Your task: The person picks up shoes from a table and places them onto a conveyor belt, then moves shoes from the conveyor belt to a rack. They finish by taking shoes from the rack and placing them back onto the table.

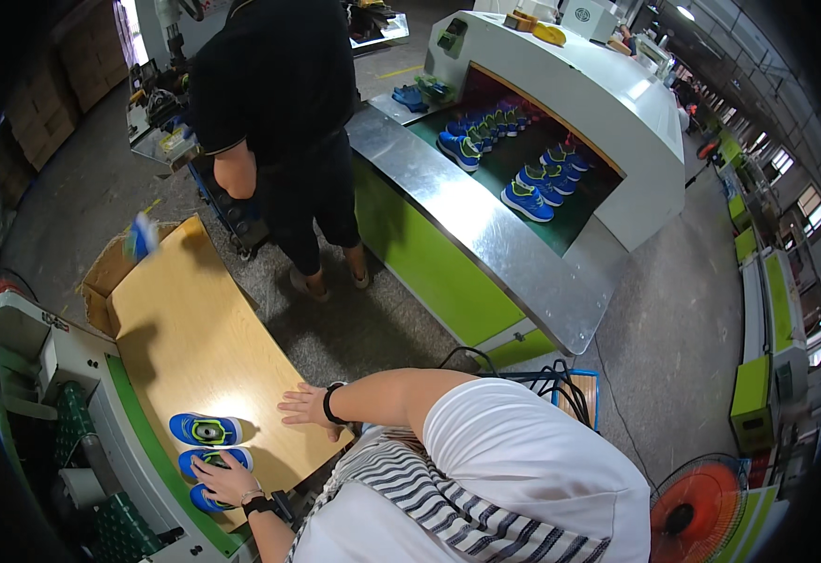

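Note:
Three blue shoes with green and white trim lie at the near end of a wooden table [194, 328]. The top shoe [206, 430] lies free. My left hand [227, 483], with a dark watch on its wrist, rests over the middle shoe [194, 461], fingers curled on it, and partly hides the lowest shoe [200, 498]. My right hand [307, 405], wearing a black wristband, lies flat and empty on the table's edge, to the right of the shoes.
A person in black [279, 103] stands beyond the table beside a green and steel conveyor machine [485, 244] carrying several blue shoes [526, 201]. A cardboard box [105, 277] sits at the table's far end. A white-green machine [63, 413] borders the left; an orange fan [701, 507] stands at the lower right.

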Tool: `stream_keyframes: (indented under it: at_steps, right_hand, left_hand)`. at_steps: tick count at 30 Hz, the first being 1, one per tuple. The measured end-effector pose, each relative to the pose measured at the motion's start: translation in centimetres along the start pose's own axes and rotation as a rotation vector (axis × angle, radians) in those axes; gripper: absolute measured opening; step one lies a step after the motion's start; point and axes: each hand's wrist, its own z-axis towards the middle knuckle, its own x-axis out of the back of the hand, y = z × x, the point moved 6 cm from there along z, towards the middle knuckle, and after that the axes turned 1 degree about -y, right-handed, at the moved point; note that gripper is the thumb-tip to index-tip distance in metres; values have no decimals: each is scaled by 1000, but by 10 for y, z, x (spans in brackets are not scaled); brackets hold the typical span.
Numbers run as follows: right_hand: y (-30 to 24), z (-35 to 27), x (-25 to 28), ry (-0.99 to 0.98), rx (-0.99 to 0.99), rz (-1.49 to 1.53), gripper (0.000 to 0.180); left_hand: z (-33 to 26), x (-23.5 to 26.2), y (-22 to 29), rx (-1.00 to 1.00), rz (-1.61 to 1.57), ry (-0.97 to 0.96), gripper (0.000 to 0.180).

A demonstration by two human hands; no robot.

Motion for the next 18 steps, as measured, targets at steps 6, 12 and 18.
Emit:
stream_keyframes:
  at_steps: [6, 12, 18]
  right_hand:
    - [0, 5, -6, -27, -37, -31, 128]
    - [-2, 0, -1, -48, -30, -28, 126]
    - [0, -5, 1, -38, -34, -16, 126]
  left_hand:
    - [0, 2, 1, -12, 2, -1, 63]
    - [-1, -3, -1, -19, -11, 27, 63]
    - [0, -2, 7, -28, -23, 18, 63]
